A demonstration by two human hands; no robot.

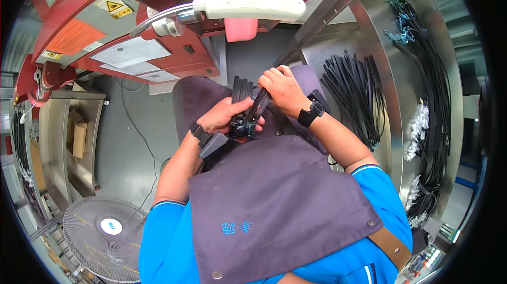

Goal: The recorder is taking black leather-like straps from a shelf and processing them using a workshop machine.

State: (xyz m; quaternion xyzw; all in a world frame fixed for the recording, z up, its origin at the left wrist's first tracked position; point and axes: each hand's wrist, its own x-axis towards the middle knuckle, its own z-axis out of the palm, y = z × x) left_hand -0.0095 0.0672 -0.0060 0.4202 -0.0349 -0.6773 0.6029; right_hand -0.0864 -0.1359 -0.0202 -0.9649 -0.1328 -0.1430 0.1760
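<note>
Over my lap, my left hand [224, 116] is closed round a bundle of black rubber strips [242, 90], its thumb lying across them. Dark, shiny ends of the bundle stick out below that thumb. My right hand [285, 92] has its fingers curled over the top of a few black strips [259, 105] that slant down toward the left hand, beside the bundle. Where these strips meet the bundle is partly hidden by my fingers. Both wrists wear black straps with small dark modules.
A red machine [174, 54] with a white handle [253, 6] and a pink block stands ahead. At right, metal trays [388, 81] hold many loose black strips [359, 94]. A floor fan [105, 236] is at lower left, near a cable [138, 131] and a metal cart [79, 173].
</note>
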